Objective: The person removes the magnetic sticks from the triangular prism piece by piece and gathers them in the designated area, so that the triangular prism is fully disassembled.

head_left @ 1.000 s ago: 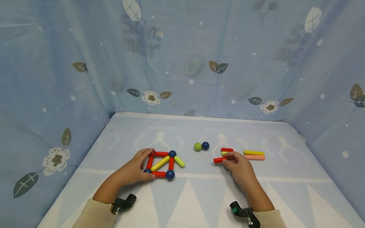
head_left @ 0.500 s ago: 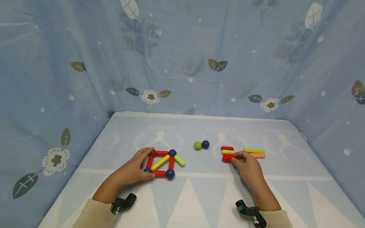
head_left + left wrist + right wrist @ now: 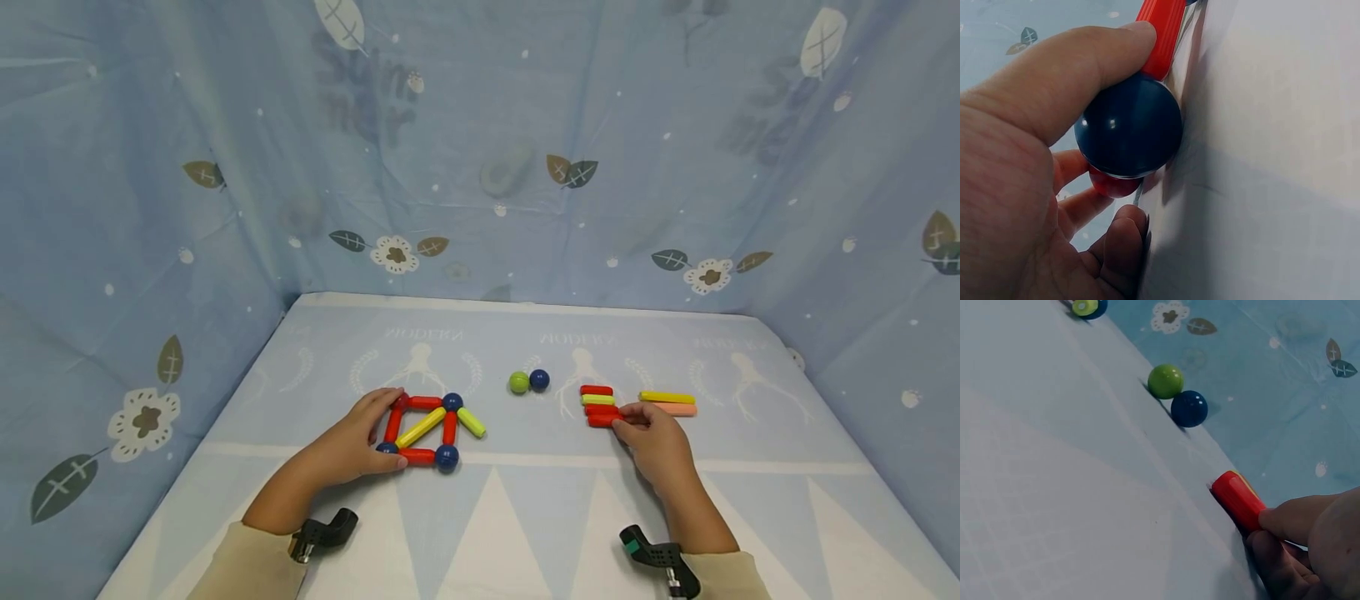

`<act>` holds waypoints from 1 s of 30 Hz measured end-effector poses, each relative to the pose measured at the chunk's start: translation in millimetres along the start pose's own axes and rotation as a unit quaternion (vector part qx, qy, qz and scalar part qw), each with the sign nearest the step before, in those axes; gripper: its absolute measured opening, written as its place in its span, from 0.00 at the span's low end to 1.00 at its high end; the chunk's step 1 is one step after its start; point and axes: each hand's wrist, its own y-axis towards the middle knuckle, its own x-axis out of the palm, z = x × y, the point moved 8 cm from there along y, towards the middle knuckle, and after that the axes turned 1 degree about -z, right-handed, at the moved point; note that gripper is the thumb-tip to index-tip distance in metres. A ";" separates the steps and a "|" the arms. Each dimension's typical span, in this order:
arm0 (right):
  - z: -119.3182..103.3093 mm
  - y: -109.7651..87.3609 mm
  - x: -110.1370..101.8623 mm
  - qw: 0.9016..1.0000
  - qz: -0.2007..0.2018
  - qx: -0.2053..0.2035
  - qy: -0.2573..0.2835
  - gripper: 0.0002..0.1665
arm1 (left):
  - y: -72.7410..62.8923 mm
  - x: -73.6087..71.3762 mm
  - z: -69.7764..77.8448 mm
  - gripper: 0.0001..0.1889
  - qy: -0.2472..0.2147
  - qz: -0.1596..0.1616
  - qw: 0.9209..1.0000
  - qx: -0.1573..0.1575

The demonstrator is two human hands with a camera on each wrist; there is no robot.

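Note:
A square of red magnetic sticks with balls at its corners lies under my left hand (image 3: 352, 444); a yellow stick (image 3: 422, 427) crosses it diagonally and a yellow-green stick (image 3: 472, 422) juts from one blue corner ball. The left hand holds the square's left side, its fingers at the red ball (image 3: 402, 402). In the left wrist view the thumb lies on a red stick (image 3: 1163, 44) beside a blue ball (image 3: 1129, 125). My right hand (image 3: 660, 442) pinches a red stick (image 3: 602, 422) between thumb and finger, at the near side of a row of short sticks.
That row holds a yellow-green stick (image 3: 598, 400) between other red ones. To its right lie a longer yellow stick (image 3: 667, 397) and a salmon stick (image 3: 678, 409). A green ball (image 3: 519, 382) and a blue ball (image 3: 539, 380) sit together mid-table. Printed curtains rise behind the table.
My right hand has moved right, bringing its red stick from left of the row to lie alongside the other short sticks. The left hand and the square have stayed in place.

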 end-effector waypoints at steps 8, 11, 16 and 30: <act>1.3 1.7 6.6 1.000 0.000 0.019 0.001 0.19 | -3.0 -2.8 0.8 0.58 0.005 -0.001 1.000 -0.004; 1.1 1.5 7.7 1.000 -0.004 0.026 0.003 0.19 | -4.4 -3.6 0.9 0.58 0.007 -0.001 1.000 -0.004; 1.1 0.2 5.6 0.999 -0.001 0.033 -0.001 0.19 | -4.1 -1.6 1.3 0.57 0.005 0.000 1.000 0.000; -27.0 -20.5 6.0 0.994 0.078 0.010 0.081 0.16 | -0.6 -0.7 1.5 0.58 0.009 0.000 1.000 -0.003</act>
